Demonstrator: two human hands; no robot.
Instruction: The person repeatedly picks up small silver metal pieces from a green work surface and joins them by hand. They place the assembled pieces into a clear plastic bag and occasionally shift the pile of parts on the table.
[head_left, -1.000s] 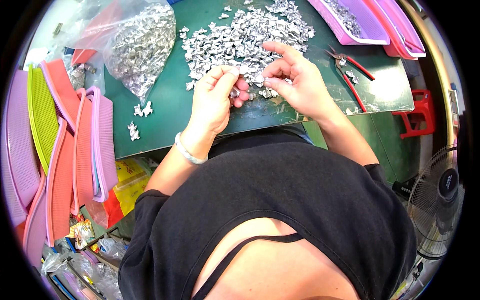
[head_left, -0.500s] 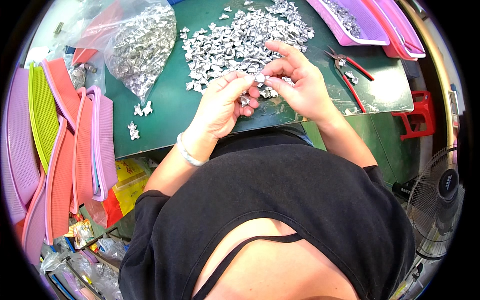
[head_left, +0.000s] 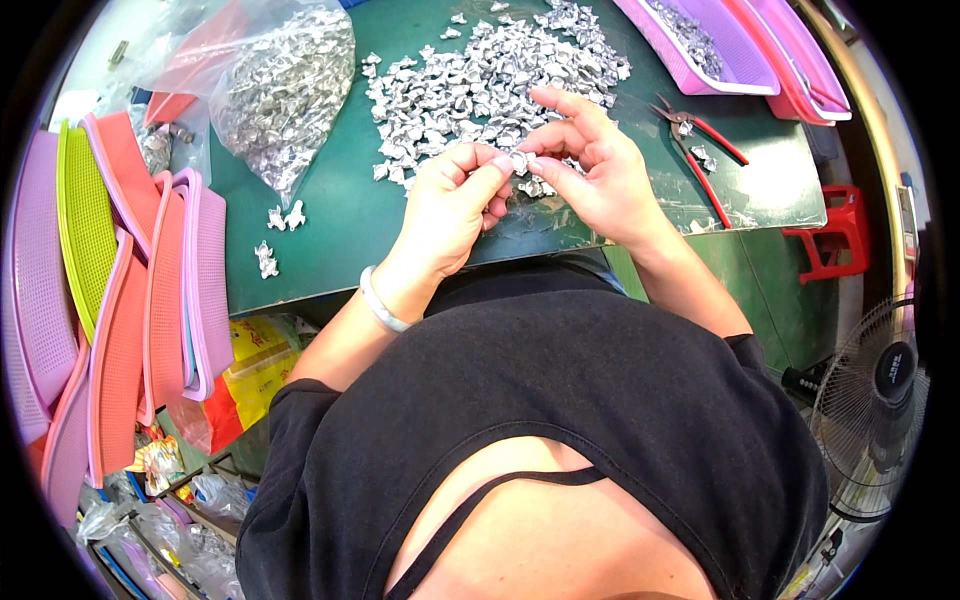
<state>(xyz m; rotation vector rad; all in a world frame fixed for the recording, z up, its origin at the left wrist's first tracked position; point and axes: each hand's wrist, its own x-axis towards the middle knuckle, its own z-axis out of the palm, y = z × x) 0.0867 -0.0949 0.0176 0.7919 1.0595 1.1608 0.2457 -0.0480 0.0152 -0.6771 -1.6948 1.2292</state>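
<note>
A small silver metal figure piece [head_left: 521, 163] sits between the fingertips of both my hands, above the table's near edge. My left hand [head_left: 450, 205] pinches it between thumb and forefinger, the other fingers curled under. From the other side, my right hand [head_left: 600, 180] has its thumb and a fingertip on it, the forefinger raised. Just beyond lies a wide heap of similar silver pieces [head_left: 480, 95] on the green table [head_left: 350, 250]. Whether the curled left fingers hold another piece is hidden.
A clear plastic bag [head_left: 285, 110] full of silver pieces stands left of the heap, several loose pieces [head_left: 266, 260] near it. Red-handled pliers [head_left: 700, 150] lie at right. A purple basket [head_left: 735, 70] is beyond. Stacked plastic baskets [head_left: 165, 290] crowd the left; a fan [head_left: 870, 400] stands at right.
The piece at my fingertips has turned and shows a different side. My left fingers have curled in, and a silver piece that showed beneath them is out of sight.
</note>
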